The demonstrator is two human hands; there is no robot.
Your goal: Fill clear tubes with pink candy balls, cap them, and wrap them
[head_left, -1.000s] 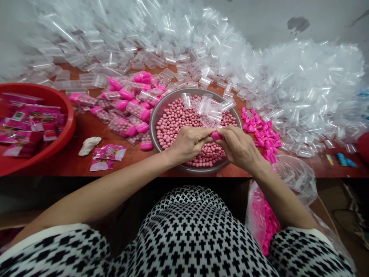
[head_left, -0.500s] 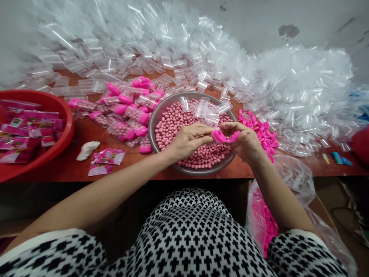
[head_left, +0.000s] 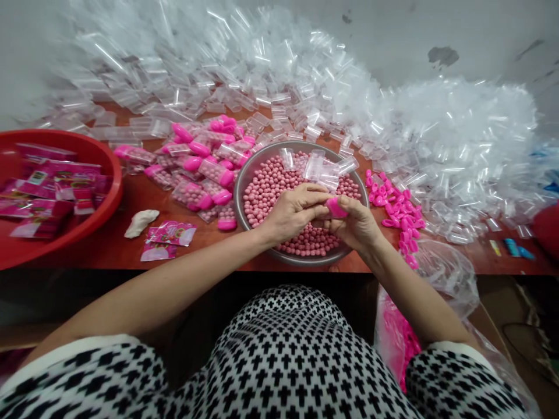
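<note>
Both my hands meet over a metal bowl [head_left: 244, 180] filled with small pink candy balls [head_left: 271, 186]. My left hand [head_left: 293, 212] is closed, its fingertips pinching a container I can barely see. My right hand [head_left: 358, 221] is closed on a bright pink cap [head_left: 336, 208], pressing it against what the left hand holds. Several empty clear tubes [head_left: 321, 166] lie on the candy at the bowl's far side. A scatter of loose pink caps [head_left: 399, 206] lies just right of the bowl.
Filled pink-capped tubes [head_left: 205, 169] are piled left of the bowl. A red basin [head_left: 111, 192] with pink packets stands at far left. Loose pink packets [head_left: 168, 235] and a white lump [head_left: 140, 221] lie near the table's front edge. Clear tubes [head_left: 437, 134] heap along the back. A bag of pink caps [head_left: 399, 334] hangs below right.
My hands parted briefly with a pink cap showing between them, then closed together again over the bowl; the right hand now presses the cap against the left hand's piece.
</note>
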